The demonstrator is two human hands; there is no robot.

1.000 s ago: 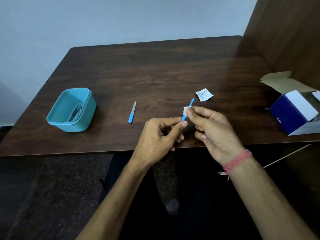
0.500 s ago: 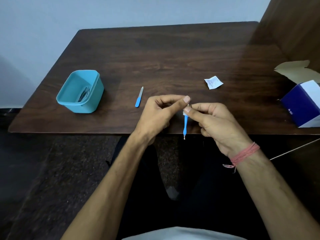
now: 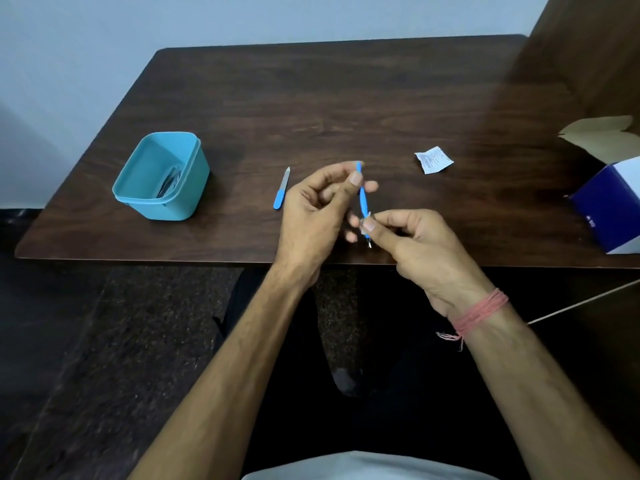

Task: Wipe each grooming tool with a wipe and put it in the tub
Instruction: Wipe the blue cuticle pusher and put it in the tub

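My left hand pinches the upper part of a thin blue-handled grooming tool, which stands nearly upright above the table's near edge. My right hand pinches a small white wipe around the tool's lower end, where a metal tip pokes out below. A blue-handled nail file lies flat on the table to the left of my hands. The teal tub stands at the left of the table with metal tools inside.
An empty white wipe sachet lies on the dark wooden table to the right of my hands. An open blue and white box sits at the right edge. A wooden panel rises at the far right.
The wipe in my right hand has slid down the tool from the top end to the lower end. My left hand now holds the tool's upper part.
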